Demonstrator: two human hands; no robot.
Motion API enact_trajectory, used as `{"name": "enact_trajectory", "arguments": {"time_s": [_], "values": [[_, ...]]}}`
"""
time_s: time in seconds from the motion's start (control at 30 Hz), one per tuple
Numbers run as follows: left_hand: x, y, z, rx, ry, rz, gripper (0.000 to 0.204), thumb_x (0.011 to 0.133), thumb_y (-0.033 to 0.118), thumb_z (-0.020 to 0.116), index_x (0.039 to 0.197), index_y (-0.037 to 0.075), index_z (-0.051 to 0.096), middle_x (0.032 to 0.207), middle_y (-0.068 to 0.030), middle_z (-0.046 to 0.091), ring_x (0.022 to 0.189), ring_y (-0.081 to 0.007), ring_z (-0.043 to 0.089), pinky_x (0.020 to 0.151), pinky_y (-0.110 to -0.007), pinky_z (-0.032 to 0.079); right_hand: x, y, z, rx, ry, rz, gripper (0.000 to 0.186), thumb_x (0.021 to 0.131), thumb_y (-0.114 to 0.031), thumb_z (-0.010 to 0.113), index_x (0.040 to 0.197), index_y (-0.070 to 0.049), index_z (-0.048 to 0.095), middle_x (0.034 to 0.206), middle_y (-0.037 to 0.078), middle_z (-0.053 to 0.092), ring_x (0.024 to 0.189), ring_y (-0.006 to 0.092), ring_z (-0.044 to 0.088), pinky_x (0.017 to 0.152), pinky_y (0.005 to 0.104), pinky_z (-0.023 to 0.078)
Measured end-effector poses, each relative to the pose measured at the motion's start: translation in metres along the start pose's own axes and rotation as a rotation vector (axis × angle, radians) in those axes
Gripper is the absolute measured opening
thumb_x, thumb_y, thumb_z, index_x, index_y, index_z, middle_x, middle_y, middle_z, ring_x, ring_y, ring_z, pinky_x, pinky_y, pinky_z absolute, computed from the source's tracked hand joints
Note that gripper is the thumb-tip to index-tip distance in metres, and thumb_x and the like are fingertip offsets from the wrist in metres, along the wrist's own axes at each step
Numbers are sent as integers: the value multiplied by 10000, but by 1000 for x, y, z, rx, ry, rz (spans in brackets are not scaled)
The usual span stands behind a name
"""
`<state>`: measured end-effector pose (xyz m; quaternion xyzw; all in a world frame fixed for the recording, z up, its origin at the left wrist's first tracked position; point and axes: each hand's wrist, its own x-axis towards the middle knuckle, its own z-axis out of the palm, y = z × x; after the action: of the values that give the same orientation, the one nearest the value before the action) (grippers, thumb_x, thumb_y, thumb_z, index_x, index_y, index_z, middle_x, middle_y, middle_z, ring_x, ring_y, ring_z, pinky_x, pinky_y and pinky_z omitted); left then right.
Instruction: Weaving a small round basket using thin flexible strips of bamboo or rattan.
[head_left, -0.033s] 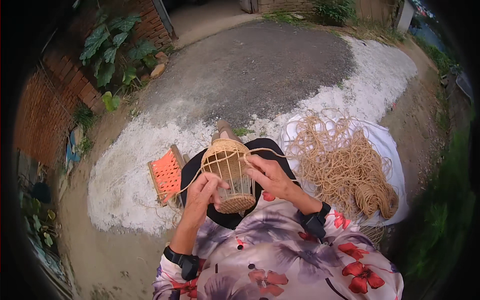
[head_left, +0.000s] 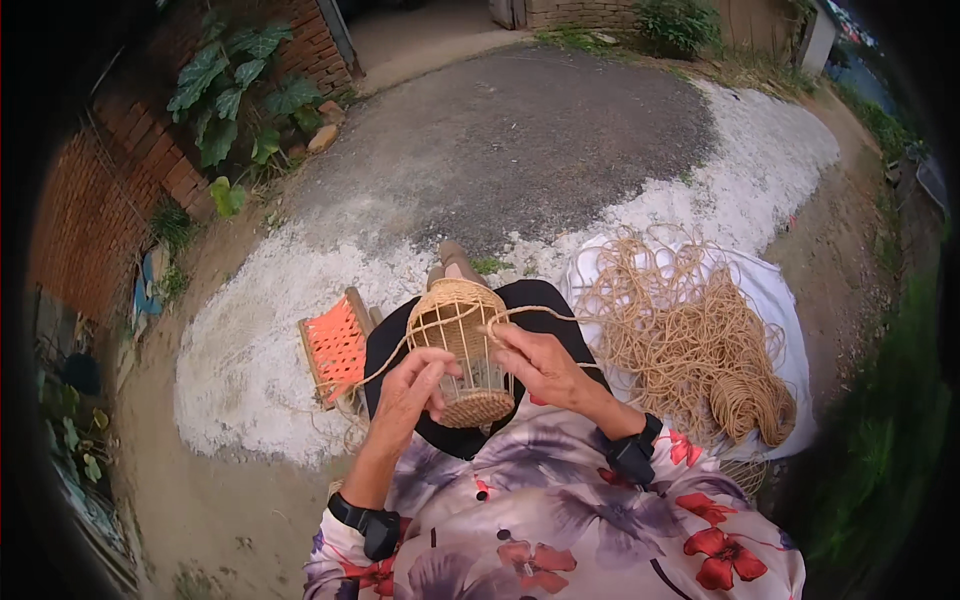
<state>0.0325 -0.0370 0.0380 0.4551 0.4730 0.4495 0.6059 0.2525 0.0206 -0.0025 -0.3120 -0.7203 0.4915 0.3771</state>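
Note:
A small basket [head_left: 478, 408] lies tilted in my lap, with a woven round end toward me, a woven band at the far end and bare upright stakes between them. My left hand [head_left: 408, 388] is at its near left side, fingers curled in against the stakes. At the right side, my right hand [head_left: 545, 368] pinches a tan cord [head_left: 540, 309] near the stakes. The cord bends round a stake above my fingertips and trails off to the right. Another length of cord runs from the basket's left side down past my left wrist.
To the right, a big tangled heap of cord [head_left: 690, 330] lies on a white cloth [head_left: 785, 300]. A low stool with an orange woven seat [head_left: 336, 342] stands at the left. Pale gravel [head_left: 250, 350] surrounds me, with a dark patch of ground [head_left: 500, 150] ahead and a brick wall [head_left: 80, 240] at far left.
My right hand has dropped slightly along the basket's right side, and the cord's bend now shows above its fingertips. The left hand has hardly moved.

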Motion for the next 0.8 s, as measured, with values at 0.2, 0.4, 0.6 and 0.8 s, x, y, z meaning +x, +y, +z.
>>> {"name": "enact_trajectory", "arguments": {"time_s": [0.2, 0.4, 0.6, 0.8], "values": [[-6, -27, 7, 209, -89, -159, 442, 925, 441, 585, 1028, 16, 652, 769, -12, 581, 615, -68, 534, 534, -218, 453, -6, -37, 22, -548, -190, -256, 400, 774, -65, 623, 1167, -79, 550, 912, 137, 488, 860, 333, 548, 722, 426, 453], [-16, -40, 1, -77, -115, -108, 285, 957, 311, 586, 919, 31, 623, 816, -43, 626, 626, -70, 571, 554, -204, 479, 0, -48, 10, -642, -281, -361, 396, 777, -185, 678, 1134, -37, 595, 949, 150, 534, 882, 305, 542, 740, 415, 449], [-45, -16, -91, -523, 236, 212, 167, 1011, 215, 469, 1016, 60, 530, 876, -48, 608, 696, -92, 607, 587, -229, 520, 3, -7, 0, -558, -161, -131, 619, 828, -399, 656, 1295, -26, 495, 757, 152, 663, 716, 315, 654, 705, 377, 488], [-181, -19, -357, -74, 1212, 349, 233, 953, 237, 575, 1094, 52, 582, 829, -23, 595, 659, -92, 586, 558, -212, 504, -38, 16, -41, -268, -398, 140, 287, 896, -265, 629, 1046, -21, 643, 728, 62, 635, 639, 153, 604, 584, 293, 468]]}}
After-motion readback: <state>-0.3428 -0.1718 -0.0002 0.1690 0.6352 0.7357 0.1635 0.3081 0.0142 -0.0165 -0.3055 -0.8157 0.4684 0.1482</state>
